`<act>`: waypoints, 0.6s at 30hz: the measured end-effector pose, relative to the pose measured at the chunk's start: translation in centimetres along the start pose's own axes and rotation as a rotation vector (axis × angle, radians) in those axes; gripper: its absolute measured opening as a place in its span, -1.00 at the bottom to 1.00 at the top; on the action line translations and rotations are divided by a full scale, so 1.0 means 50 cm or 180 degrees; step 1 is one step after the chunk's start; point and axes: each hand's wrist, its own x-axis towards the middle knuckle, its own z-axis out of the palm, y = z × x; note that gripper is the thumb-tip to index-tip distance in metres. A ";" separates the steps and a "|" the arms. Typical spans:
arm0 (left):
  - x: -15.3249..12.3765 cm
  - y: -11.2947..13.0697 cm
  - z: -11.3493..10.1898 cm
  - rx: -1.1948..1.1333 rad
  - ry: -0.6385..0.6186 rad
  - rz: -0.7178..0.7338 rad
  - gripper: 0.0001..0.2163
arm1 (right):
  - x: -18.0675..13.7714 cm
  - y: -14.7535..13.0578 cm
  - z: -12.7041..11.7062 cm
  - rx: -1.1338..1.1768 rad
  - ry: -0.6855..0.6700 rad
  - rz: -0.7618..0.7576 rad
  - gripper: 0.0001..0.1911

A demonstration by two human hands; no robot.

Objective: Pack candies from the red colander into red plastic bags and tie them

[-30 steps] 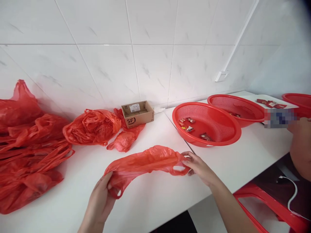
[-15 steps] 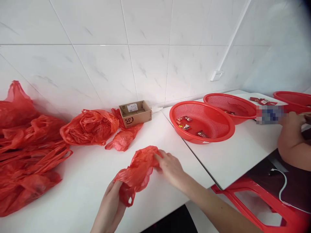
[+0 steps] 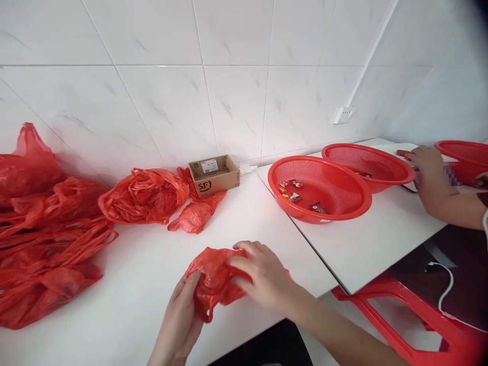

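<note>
A crumpled red plastic bag (image 3: 214,277) is held just above the white table, between both my hands. My left hand (image 3: 183,305) pinches its left side, thumb on top, and a loop of the bag hangs below the fingers. Over the bag's right part, my right hand (image 3: 265,277) curls its fingers into the film; a bit of red shows past its wrist side. What the bag contains, if anything, cannot be made out. Beyond my hands lies a small knotted red bag (image 3: 194,216), in front of an open cardboard box (image 3: 219,181).
More red bags (image 3: 49,244) are heaped at the left, beside a bundled red bag (image 3: 147,195). A red basket (image 3: 339,203) with several small wrapped packets stands at the right, another basket (image 3: 404,175) behind it. A co-worker's arm (image 3: 438,190) reaches over the far table. A red stool (image 3: 385,315) stands below.
My right hand has closed in over the bag, which is now bunched more compactly between my hands. The co-worker's hand has reached out toward the far packets.
</note>
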 end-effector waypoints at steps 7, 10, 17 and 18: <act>-0.023 0.019 -0.028 0.0182 -0.0241 -0.0347 -0.64 | 0.004 0.139 -0.042 -0.0378 0.0330 0.1015 -0.72; -0.022 0.014 -0.024 0.0244 -0.0416 -0.0271 -0.68 | -0.001 0.127 -0.071 -0.0401 0.0816 0.0984 -0.76; -0.027 -0.009 0.004 0.0145 -0.0622 -0.0140 -0.72 | -0.038 -0.007 0.018 0.0237 0.0196 -0.0251 -0.79; -0.031 -0.007 -0.001 0.0018 -0.0579 -0.0220 -0.70 | -0.044 -0.006 0.033 0.0158 -0.0165 -0.0173 -0.80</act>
